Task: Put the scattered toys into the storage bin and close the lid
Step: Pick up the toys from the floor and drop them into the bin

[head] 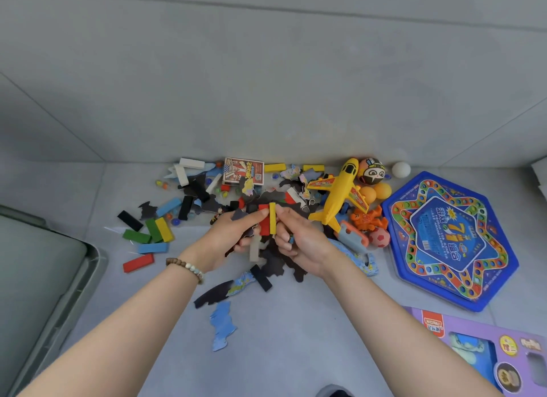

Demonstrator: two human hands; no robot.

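Both hands meet over the toy pile on the grey floor. My left hand [233, 237] grips a bundle of blocks, among them a red block [264, 222] and a pale one, plus dark puzzle pieces. My right hand [296, 242] pinches a yellow block [272, 218] set against the red one, and something small and blue sits under its curled fingers. Loose coloured blocks [154, 234] lie left of the hands. A yellow toy plane [340, 192], balls and an orange crab lie to the right. The grey storage bin [50, 278] stands at the far left, partly out of frame.
A blue hexagonal game board [450, 239] lies at right. A purple toy box [485, 349] sits at bottom right. Dark and blue puzzle pieces [222, 322] are spread on the floor below the hands. Marbles and a card box [243, 171] lie near the wall.
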